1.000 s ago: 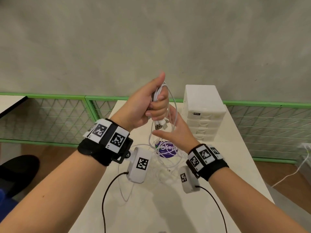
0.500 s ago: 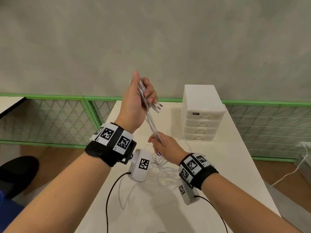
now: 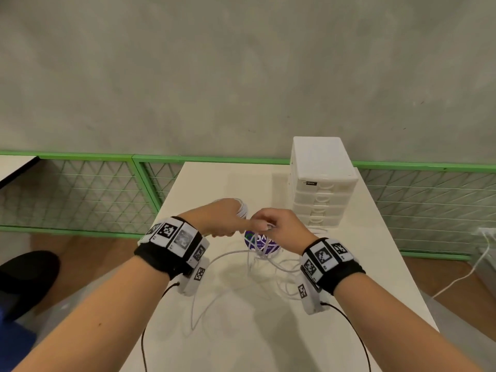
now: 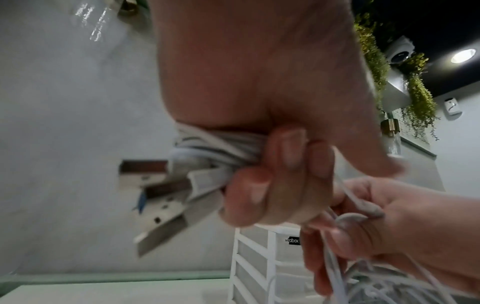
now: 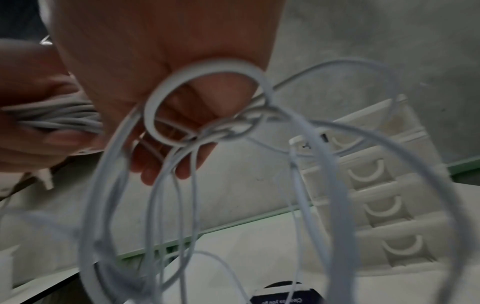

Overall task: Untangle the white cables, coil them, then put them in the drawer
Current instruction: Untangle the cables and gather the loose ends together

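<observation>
Both hands (image 3: pixel 279 226) grip thin, looped white cables (image 5: pixel 207 131), seemingly knotted.

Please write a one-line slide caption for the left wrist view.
Left hand grips bundled white cables by their USB plugs while right hand pulls strands.

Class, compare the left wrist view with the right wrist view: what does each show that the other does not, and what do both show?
Left wrist only: USB plugs sticking out of the left hand's fist, and hanging plants.
Right wrist only: a knot where loops of the white cables cross beneath the right hand.
Both: the cables, both hands, the white drawer unit.
</observation>
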Demonstrator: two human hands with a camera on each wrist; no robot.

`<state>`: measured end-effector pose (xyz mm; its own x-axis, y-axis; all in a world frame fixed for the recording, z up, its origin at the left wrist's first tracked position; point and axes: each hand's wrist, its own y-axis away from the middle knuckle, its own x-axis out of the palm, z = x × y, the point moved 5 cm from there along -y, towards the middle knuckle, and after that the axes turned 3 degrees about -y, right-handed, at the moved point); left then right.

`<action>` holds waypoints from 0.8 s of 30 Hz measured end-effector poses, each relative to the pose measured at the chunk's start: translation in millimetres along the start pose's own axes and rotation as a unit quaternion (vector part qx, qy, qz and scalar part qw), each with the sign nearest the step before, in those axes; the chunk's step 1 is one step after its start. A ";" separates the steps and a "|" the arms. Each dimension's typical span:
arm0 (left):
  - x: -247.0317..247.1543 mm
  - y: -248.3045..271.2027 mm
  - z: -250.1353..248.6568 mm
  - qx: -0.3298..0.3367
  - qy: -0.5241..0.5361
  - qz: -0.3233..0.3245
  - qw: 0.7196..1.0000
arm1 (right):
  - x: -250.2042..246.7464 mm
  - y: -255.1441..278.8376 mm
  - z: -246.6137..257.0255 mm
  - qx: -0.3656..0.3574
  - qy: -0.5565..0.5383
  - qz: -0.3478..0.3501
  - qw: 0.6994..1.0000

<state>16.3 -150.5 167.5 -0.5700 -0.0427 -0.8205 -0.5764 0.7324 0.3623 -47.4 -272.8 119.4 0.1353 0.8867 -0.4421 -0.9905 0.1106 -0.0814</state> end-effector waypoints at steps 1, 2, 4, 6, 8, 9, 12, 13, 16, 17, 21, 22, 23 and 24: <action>0.0 0.6 0.4 0.004 -0.032 -0.010 0.999 | -6.3 0.5 -2.2 0.006 0.007 -0.025 1.000; -2.0 0.3 1.9 0.010 -0.063 -0.033 0.997 | -12.2 1.6 -6.6 0.017 0.010 -0.045 0.999; -7.5 -1.4 7.9 0.023 -0.059 -0.088 0.994 | -20.4 5.5 -16.4 0.034 0.015 -0.067 0.997; -11.2 -1.7 13.4 0.022 -0.013 -0.123 0.992 | -25.4 8.8 -24.2 0.027 0.059 -0.091 0.994; -12.9 -2.1 15.1 0.019 0.017 -0.149 0.989 | -29.0 10.8 -27.7 0.005 0.111 -0.135 0.985; -13.0 -2.5 15.7 0.018 0.029 -0.160 0.987 | -31.8 12.6 -27.0 -0.003 0.110 -0.164 0.980; -13.5 -2.0 18.8 0.020 0.054 -0.178 0.982 | -37.7 19.5 -24.5 -0.027 0.084 -0.255 0.963; -13.4 -1.4 19.5 0.023 0.064 -0.174 0.982 | -37.5 21.6 -25.6 -0.024 0.076 -0.275 0.958; -12.3 0.4 17.1 0.043 0.104 -0.158 0.981 | -29.6 23.1 -37.1 0.049 0.012 -0.267 0.962; -11.8 0.2 15.8 0.049 0.126 -0.157 0.978 | -23.4 21.6 -41.8 0.087 -0.012 -0.229 0.969; -8.5 -2.7 12.0 0.066 0.195 -0.162 0.965 | 9.7 13.6 -52.7 0.135 -0.050 -0.026 0.989; -9.0 -2.0 12.5 0.064 0.211 -0.167 0.961 | 11.3 13.7 -52.7 0.126 -0.059 -0.023 0.990; -10.7 -0.5 13.6 0.060 0.232 -0.175 0.955 | 9.8 14.2 -50.9 0.118 -0.065 -0.029 0.990; -13.3 1.8 15.0 0.055 0.257 -0.187 0.947 | 7.0 15.2 -48.4 0.114 -0.074 -0.033 0.990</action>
<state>31.6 -138.4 172.5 -0.5644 -0.6170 -0.5484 -0.7457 0.6660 0.0182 -60.3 -286.7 71.9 0.2110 0.9286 -0.3054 -0.9615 0.2534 0.1064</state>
